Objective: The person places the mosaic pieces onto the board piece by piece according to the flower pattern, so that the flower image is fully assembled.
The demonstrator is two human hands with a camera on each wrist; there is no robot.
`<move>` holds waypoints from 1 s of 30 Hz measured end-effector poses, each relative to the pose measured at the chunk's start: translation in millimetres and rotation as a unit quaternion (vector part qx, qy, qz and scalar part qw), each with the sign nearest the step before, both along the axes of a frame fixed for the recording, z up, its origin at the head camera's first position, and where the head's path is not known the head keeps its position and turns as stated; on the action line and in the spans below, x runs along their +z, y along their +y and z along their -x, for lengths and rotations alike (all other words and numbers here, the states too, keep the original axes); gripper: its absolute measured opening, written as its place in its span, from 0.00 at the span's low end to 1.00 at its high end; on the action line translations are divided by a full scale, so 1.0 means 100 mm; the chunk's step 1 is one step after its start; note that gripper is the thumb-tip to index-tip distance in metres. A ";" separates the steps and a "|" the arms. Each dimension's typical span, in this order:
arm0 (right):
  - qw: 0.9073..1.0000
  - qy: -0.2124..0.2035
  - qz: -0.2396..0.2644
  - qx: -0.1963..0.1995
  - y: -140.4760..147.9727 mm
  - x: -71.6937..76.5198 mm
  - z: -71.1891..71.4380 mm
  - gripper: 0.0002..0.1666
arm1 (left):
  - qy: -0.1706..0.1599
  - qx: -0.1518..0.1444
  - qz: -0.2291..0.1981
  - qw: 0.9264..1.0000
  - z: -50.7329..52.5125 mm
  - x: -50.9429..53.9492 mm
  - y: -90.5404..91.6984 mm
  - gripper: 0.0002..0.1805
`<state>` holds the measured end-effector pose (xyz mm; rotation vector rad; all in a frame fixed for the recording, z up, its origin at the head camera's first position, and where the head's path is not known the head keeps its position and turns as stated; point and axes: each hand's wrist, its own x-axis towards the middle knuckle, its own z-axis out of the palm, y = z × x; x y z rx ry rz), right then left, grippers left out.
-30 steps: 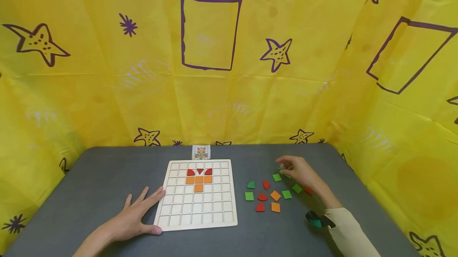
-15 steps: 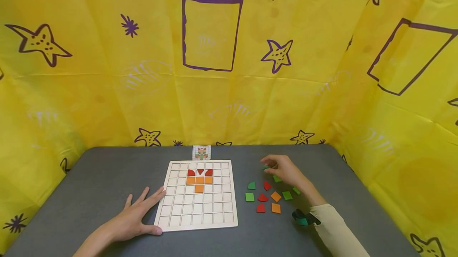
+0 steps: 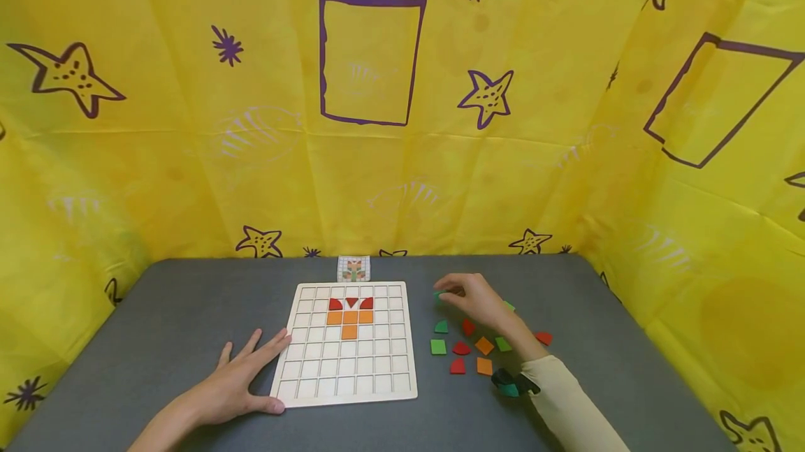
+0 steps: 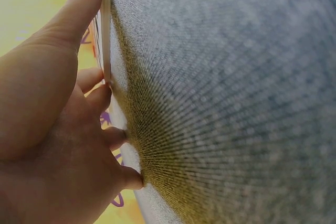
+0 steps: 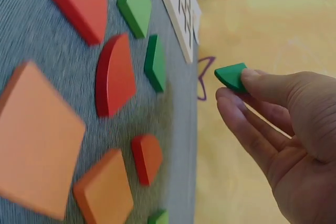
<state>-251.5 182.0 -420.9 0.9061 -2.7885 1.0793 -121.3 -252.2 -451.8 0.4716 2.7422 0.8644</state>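
The left hand (image 3: 229, 385) touches the gridded board (image 3: 346, 367) along its left edge. The right hand (image 3: 474, 298) pinches a green piece (image 3: 437, 295) near loose tiles (image 3: 484, 366).

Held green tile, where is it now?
In the right wrist view, the dark green curved-edge tile is pinched in the right hand; the head view shows it right of the grid board.

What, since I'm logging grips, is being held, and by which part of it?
The right hand pinches a flat, green piece with a curved edge by one end. The left hand touches the pale, gridded wooden board.
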 end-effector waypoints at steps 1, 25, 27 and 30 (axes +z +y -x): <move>1.000 0.002 0.003 0.003 -0.02 -0.01 0.00 0.11 | -0.001 0.001 0.001 1.000 0.00 0.00 0.00 0.60; 0.999 -0.020 0.038 0.024 -0.62 -0.15 -0.07 0.12 | 0.003 -0.003 -0.003 1.000 0.00 -0.01 0.00 0.59; 0.999 -0.016 0.038 0.030 -0.67 -0.16 -0.08 0.12 | 0.001 0.000 -0.001 1.000 0.00 -0.01 0.01 0.60; 0.998 -0.012 0.044 0.040 -0.75 -0.18 -0.09 0.11 | -0.001 0.001 0.003 1.000 0.01 -0.01 0.01 0.60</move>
